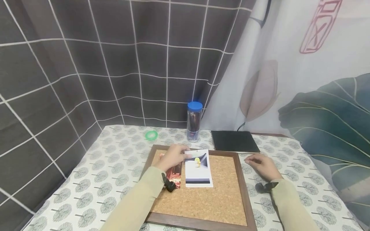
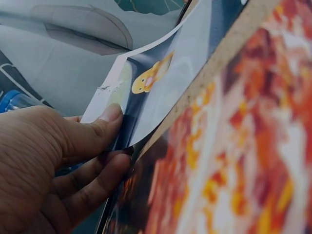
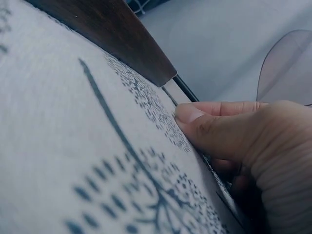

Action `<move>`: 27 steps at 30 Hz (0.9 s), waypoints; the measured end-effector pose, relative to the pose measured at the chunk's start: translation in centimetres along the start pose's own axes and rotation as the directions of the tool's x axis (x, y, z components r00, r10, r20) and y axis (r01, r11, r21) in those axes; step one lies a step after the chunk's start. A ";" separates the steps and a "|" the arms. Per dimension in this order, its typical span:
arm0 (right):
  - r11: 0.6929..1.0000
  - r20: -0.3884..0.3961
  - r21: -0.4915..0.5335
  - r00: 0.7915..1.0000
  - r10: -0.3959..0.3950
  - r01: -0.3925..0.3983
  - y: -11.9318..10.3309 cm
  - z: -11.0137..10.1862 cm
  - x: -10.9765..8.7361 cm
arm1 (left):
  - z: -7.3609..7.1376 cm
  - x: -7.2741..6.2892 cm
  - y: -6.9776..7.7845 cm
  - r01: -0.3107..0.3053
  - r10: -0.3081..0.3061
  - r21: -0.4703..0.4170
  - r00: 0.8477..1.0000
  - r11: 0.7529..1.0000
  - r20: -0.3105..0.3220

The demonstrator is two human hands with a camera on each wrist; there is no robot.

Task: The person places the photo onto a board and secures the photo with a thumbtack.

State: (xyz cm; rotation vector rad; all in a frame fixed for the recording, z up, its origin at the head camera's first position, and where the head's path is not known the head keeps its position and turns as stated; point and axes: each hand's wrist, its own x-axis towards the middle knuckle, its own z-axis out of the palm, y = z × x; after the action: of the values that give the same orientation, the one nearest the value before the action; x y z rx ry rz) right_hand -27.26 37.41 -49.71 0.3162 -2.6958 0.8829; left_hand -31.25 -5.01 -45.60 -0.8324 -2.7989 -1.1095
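My left hand point(image 1: 174, 156) pinches the upper left edge of a white-bordered photo point(image 1: 198, 178) between thumb and fingers. The photo shows a small yellow figure and bows up in the left wrist view, with a small mark in its top border. Beneath it is a framed cork board point(image 1: 215, 203). A red and orange picture point(image 2: 234, 161) lies on the board's left side, partly covered by my left hand and wrist in the head view. My right hand point(image 1: 265, 166) is low over the table beside the frame, thumb against forefinger; I cannot tell whether something small is between them.
Behind the board stand a clear tube of pencils with a blue lid point(image 1: 194, 122) and a flat black tablet point(image 1: 235, 141). A green ring point(image 1: 151, 135) lies farther left. The tablecloth point(image 1: 104, 173) has a tree print, and curtains hang behind the table.
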 end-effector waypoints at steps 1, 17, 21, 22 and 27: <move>1.000 -0.003 0.001 1.000 -0.011 0.011 -0.1 -0.1 0.0 | 0.0 0.1 0.0 0.001 -0.001 0.005 1.000 1.000 -0.002; 0.995 -0.005 0.047 0.996 0.090 -0.090 -1.0 -0.4 -0.2 | 0.1 -0.4 0.7 -0.011 0.009 0.076 1.000 0.997 0.028; 0.996 -0.006 0.043 0.997 0.082 -0.081 -0.9 -0.2 -0.2 | 0.2 -0.4 0.5 -0.016 0.013 0.070 0.999 0.997 0.045; 0.996 -0.010 0.043 0.997 0.078 -0.077 -0.9 -0.2 -0.2 | 0.2 -0.4 0.5 -0.015 0.012 0.070 0.999 0.997 0.044; 0.997 -0.028 0.040 0.998 0.061 -0.060 -0.6 0.0 -0.1 | 0.3 -0.4 0.5 -0.015 0.012 0.078 0.999 0.997 0.038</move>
State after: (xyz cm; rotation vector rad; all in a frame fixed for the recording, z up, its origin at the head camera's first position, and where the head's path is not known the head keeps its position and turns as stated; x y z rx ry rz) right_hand -26.98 36.93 -49.38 0.2288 -2.6766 0.9503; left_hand -30.60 -4.74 -45.57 -0.8718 -2.8422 -0.9852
